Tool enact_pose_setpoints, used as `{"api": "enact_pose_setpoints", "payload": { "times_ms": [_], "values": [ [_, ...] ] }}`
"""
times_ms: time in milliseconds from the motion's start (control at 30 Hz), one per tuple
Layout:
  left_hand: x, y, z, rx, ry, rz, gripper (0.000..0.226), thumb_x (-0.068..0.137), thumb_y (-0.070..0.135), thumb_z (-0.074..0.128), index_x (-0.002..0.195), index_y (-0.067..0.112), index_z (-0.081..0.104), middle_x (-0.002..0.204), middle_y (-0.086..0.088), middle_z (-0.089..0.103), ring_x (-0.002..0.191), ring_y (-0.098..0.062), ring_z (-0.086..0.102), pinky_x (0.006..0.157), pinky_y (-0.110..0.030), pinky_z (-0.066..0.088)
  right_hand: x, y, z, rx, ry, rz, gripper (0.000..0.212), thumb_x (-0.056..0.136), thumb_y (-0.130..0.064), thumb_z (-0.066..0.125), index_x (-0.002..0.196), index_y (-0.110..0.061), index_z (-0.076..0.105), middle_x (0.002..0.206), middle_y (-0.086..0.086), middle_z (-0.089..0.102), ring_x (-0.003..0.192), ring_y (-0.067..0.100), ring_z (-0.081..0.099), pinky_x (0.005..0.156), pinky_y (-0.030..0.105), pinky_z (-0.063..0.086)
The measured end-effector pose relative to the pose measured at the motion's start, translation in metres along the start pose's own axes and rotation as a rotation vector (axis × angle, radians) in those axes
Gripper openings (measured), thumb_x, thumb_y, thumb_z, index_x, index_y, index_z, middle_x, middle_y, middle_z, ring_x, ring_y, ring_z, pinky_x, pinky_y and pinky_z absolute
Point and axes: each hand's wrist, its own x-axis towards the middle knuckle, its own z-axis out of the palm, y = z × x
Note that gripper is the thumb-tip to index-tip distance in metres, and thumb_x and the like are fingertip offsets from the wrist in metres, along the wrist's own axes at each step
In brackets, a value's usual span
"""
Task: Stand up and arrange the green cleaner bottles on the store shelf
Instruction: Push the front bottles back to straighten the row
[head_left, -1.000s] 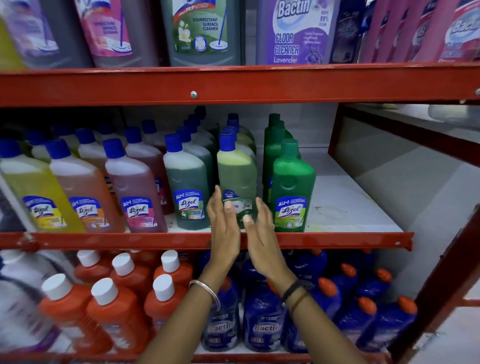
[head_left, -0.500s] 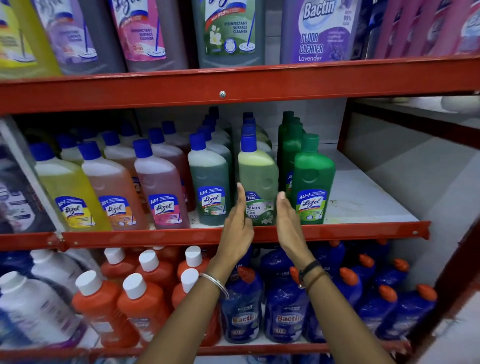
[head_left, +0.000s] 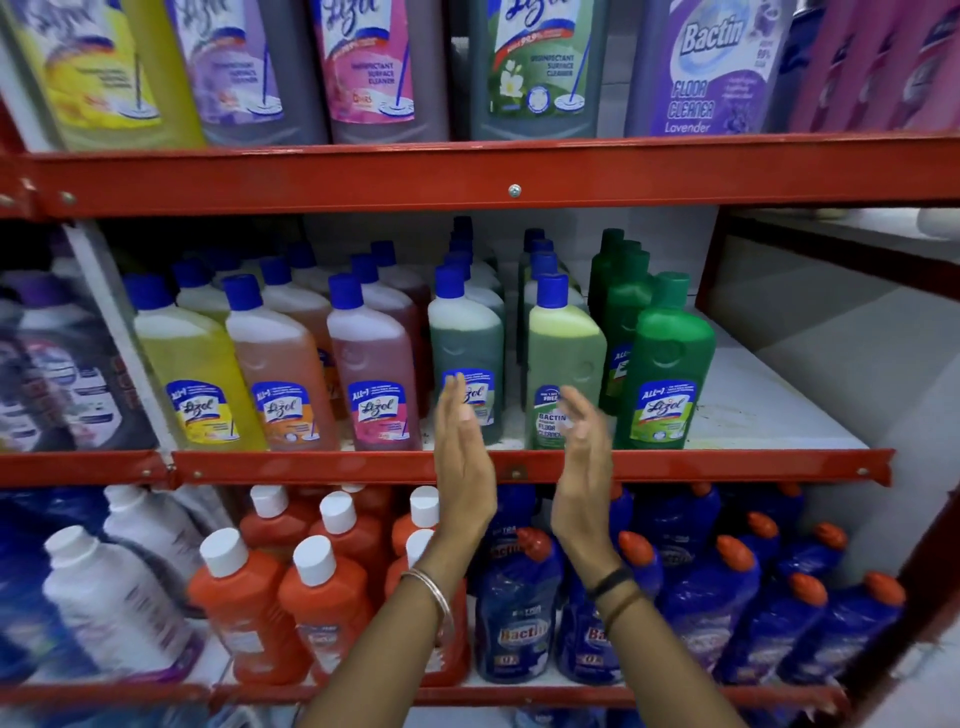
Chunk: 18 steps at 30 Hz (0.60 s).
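- We see the middle shelf (head_left: 519, 470), a red rail with a white board behind it; everything below is placed against it.
- Left hand (head_left: 464, 457) is raised in front of the rail, palm turned inward, fingers straight and apart, holding nothing; its fingertips overlap the label of the dark green-grey bottle (head_left: 466, 358).
- Right hand (head_left: 582, 457) is raised beside it, palm facing the left one, fingers loosely curled and apart, also holding nothing.
- The fingertips are blurred, so we can't tell whether they touch any bottle.
- The pale green bottle (head_left: 563, 358) stands upright at the front edge of the shelf, seen between the two hands, blue cap on.
- The green bottle (head_left: 670, 374) with a green cap stands upright at the front edge, just right of the pale one, with more green bottles in a row behind it.
- Right of that row the shelf board is bare.
- Left of the hands on the same shelf are pink (head_left: 376, 379), orange (head_left: 283, 374) and yellow (head_left: 192, 374) bottles, all upright.
- Below the shelf are orange bottles with white caps (head_left: 244, 608) and blue bottles with orange caps (head_left: 519, 613).
- A silver bangle (head_left: 434, 590) is on the left wrist and dark bands (head_left: 613, 587) on the right.
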Motion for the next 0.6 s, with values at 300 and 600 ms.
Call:
{"api": "enact_pose_setpoints", "payload": {
  "times_ms": [300,600],
  "values": [
    [0.042,-0.016,-0.023,0.006,-0.202,-0.274,0.072,0.087,0.059,0.006,0.146,0.018,0.000,0.159,-0.003,0.000,0.145,-0.014,0.003,0.121,-0.037,0.003,0.031,0.000,0.066,0.104,-0.267,0.449,0.139,0.035,-0.101,0.016,0.148,-0.021,0.002,0.159,-0.003,0.001,0.145,0.009,0.006,0.122,0.039,0.005],
    [0.049,-0.015,-0.027,-0.022,-0.286,-0.344,0.099,0.069,0.083,0.005,0.146,0.021,-0.002,0.159,0.001,-0.004,0.144,-0.010,-0.001,0.121,-0.040,0.002,0.040,-0.001,0.063,0.066,-0.217,0.461,0.141,0.032,-0.102,0.012,0.148,-0.021,0.015,0.158,0.002,0.015,0.144,0.016,0.017,0.119,0.035,0.013]
  ]
}}
